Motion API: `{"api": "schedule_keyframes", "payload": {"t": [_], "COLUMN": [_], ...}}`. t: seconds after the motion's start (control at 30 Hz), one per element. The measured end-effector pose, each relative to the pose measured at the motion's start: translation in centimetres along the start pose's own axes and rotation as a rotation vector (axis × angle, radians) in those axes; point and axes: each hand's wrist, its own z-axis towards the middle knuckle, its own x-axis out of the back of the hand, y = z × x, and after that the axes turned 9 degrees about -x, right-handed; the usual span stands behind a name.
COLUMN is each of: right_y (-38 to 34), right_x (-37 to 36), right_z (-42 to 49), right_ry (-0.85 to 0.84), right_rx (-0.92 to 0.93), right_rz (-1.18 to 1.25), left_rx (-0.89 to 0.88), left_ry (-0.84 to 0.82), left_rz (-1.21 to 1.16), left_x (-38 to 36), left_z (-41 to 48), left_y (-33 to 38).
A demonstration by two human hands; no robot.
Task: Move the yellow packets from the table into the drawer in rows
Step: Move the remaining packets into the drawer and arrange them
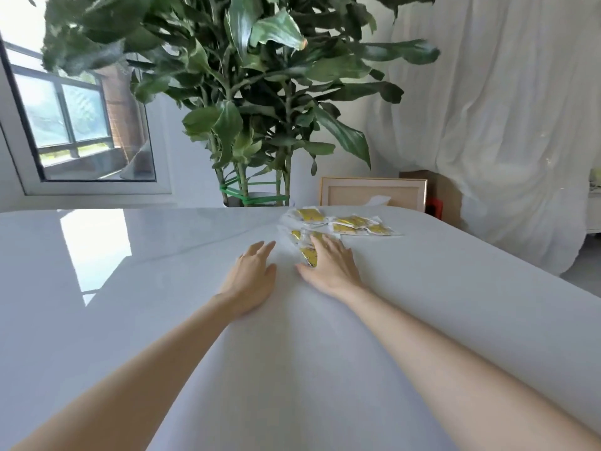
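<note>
Toward the far edge of the tabletop [156,288], right of its middle, the yellow packets [345,223] are spread in a loose, overlapping cluster. The nearest packet [309,255] is partly covered by the straight fingers of the right hand [330,266], which is laid flat over it with the thumb spread. Nothing is pinched or curled round. The left hand [252,281] is rested palm down on the bare surface just beside the right one, fingers extended and holding nothing. No drawer is seen in this view.

The packets are judged to be light, thin and limp, more like sachets than boxes. Their film looks glossy, and the tabletop is glossy too, so they are expected to slide easily and to be awkward to lift while lying flat. A packet is probably best dragged clear of the cluster under flat fingers. It can then be pinched at its sealed border between thumb and fingertips. Breakage is not thought likely, though creasing is possible if several are gathered at once.

Each packet is seen as a small flat rectangle with a yellow printed centre and a pale, shiny margin. The print cannot be read. They lie at mixed angles, some overlapping, and no rows are formed.
</note>
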Motion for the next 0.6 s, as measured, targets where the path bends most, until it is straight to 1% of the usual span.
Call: {"api": "schedule_keyframes", "payload": {"t": [0.07, 0.17, 0.33, 0.43, 0.5, 0.53, 0.6], "right_y": [0.1, 0.2, 1.5, 2.2, 2.5, 2.6, 2.4], "right_x": [-0.3, 0.0, 1.3, 1.9, 2.2, 2.4, 2.8], "right_z": [0.7, 0.6, -0.8, -2.4, -3.6, -4.1, -5.0], "right_ry": [-0.075, -0.136, -0.217, -0.230, -0.244, -0.261, -0.288], "right_rx": [-0.030, -0.021, 0.051, 0.113, 0.127, 0.111, 0.034], "right_rz": [-0.038, -0.072, 0.029, 0.126, 0.233, 0.305, 0.450], "left_rx": [-0.014, 0.006, 0.112, 0.186, 0.258, 0.288, 0.325], "left_ry": [0.021, 0.074, 0.117, 0.163, 0.198, 0.203, 0.166], "left_rz": [-0.008, -0.059, -0.181, -0.287, -0.341, -0.345, -0.280], "left_x": [0.0, 0.3, 0.8, 1.1, 1.4, 1.4, 1.3], "left_z": [0.6, 1.0, 0.9, 0.6, 0.3, 0.1, -0.3], "left_y": [-0.3, -0.5, 0.1, 0.2, 0.1, 0.2, 0.5]}}
